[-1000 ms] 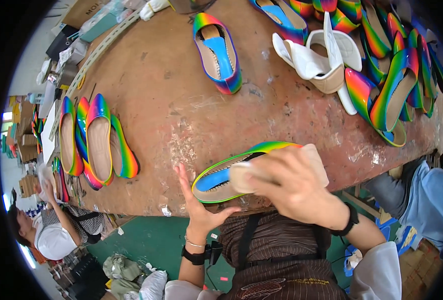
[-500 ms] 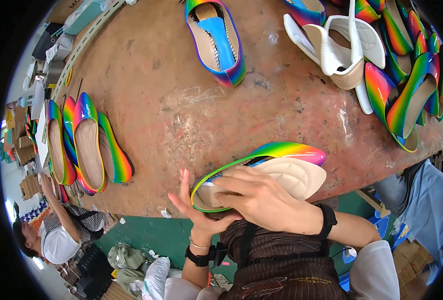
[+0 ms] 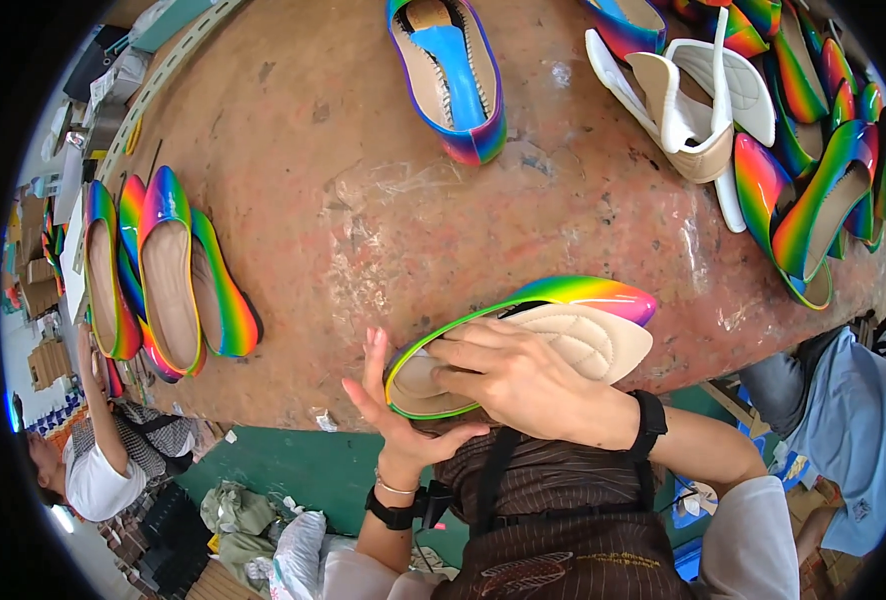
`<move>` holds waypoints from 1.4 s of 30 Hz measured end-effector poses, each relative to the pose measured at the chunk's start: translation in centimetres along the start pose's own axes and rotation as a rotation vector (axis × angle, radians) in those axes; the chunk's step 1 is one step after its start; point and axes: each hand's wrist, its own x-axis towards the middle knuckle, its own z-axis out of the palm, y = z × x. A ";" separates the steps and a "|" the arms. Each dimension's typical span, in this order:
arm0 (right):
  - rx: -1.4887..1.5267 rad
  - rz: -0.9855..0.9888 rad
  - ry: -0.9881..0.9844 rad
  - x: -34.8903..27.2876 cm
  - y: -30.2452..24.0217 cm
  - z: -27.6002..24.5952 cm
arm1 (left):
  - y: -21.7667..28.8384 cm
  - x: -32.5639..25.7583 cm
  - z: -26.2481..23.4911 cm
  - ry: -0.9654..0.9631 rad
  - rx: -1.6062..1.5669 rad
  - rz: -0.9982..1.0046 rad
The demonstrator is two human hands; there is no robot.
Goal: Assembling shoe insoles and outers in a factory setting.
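A rainbow flat shoe (image 3: 585, 294) lies at the near edge of the brown worktable (image 3: 363, 200), heel toward me. A beige quilted insole (image 3: 583, 340) sits partly inside it, its front sticking out over the toe. My left hand (image 3: 393, 410) cups the shoe's heel from below, fingers spread. My right hand (image 3: 523, 380) lies on top, pressing the insole's heel end down into the shoe.
Several rainbow flats (image 3: 168, 270) lie in a row at the table's left. One shoe with a blue lining (image 3: 453, 70) sits at the far middle. White insoles (image 3: 693, 100) and a pile of rainbow shoes (image 3: 823, 190) fill the right. Another person (image 3: 103, 460) stands lower left.
The insole has gone further into the shoe under my right hand. My left hand has shifted under the heel, and the view has drawn closer to the table.
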 end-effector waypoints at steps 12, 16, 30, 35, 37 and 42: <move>0.194 0.018 0.050 0.3 0.3 -1.1 | 0.1 0.3 -0.1 -0.018 0.082 0.027; 0.137 0.028 0.007 0.3 0.2 -0.7 | -0.1 -0.1 0.0 0.008 -0.039 -0.009; -0.287 -0.182 -0.034 0.1 0.3 0.5 | 0.0 0.1 -0.5 -0.035 0.043 -0.016; -0.305 -0.284 -0.139 0.4 0.7 0.5 | 0.3 1.7 -0.7 -0.079 -0.205 -0.058; 0.064 -0.248 -0.109 0.7 1.4 0.9 | 0.3 2.4 -0.5 -0.084 -0.323 -0.110; -0.015 -0.187 -0.191 1.2 0.7 0.7 | 0.4 2.5 -1.0 -0.095 -0.216 -0.143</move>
